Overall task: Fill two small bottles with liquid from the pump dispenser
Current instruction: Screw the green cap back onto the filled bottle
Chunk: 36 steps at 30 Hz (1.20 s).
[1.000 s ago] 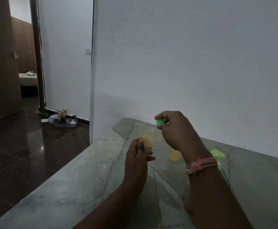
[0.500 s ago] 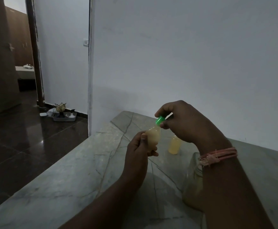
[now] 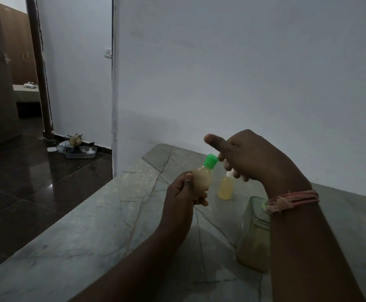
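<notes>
Left hand (image 3: pixel 181 200) grips green-capped bottle (image 3: pixel 202 180); right hand (image 3: pixel 250 156) alongside.

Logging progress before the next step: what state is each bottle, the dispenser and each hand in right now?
Held small bottle: filled, green cap on, tilted.
Second small bottle: filled, uncapped, upright on the marble counter.
Pump dispenser: upright, partly full.
Left hand: grips the capped bottle.
Right hand: beside the cap, holding nothing.
</notes>
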Tool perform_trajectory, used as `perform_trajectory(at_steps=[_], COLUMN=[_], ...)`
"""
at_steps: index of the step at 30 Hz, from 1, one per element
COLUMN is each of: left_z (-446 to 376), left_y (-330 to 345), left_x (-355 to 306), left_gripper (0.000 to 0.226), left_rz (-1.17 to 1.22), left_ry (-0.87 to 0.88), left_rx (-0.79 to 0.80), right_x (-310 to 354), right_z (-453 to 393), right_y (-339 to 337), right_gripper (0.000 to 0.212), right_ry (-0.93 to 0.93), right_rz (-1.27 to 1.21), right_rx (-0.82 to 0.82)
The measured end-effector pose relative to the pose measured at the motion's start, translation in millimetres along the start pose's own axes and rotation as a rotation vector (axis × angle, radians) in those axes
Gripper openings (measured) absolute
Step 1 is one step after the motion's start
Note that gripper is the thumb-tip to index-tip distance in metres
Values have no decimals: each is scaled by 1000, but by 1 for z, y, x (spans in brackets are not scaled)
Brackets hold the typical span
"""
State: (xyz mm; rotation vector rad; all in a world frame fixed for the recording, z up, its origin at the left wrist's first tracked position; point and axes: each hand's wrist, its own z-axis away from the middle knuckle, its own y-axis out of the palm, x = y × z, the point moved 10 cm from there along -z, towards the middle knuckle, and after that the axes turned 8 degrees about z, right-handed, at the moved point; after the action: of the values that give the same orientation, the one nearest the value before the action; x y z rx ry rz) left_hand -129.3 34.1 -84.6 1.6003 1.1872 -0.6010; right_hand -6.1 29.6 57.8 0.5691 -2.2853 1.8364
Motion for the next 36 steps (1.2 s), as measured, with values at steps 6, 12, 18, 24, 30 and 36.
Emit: perform_trajectory(at_steps=[6, 12, 18, 24, 30, 36], left_z=[2, 3, 4, 4, 4, 8], left_y=[3, 3, 1, 2, 1, 24], left_x=[0, 2, 3, 1, 11, 10], left_gripper=[25, 26, 24, 29, 48, 42], left_rz=[47, 71, 116, 82, 482, 718], left_ry=[-24, -54, -89, -71, -289, -411], left_rx=[20, 26, 15, 8, -15, 194], right_x=[15, 3, 18, 8, 12, 25], right_z=[0, -7, -4, -11, -15, -16], right_y=[16, 16, 19, 15, 37, 68], right_gripper=[20, 54, 24, 29, 46, 59], right_ry=[-189, -21, -206, -68, -74, -35], right_rz=[-108, -19, -132, -135, -283, -633], right_rx=[120, -3, 91, -42, 50, 155])
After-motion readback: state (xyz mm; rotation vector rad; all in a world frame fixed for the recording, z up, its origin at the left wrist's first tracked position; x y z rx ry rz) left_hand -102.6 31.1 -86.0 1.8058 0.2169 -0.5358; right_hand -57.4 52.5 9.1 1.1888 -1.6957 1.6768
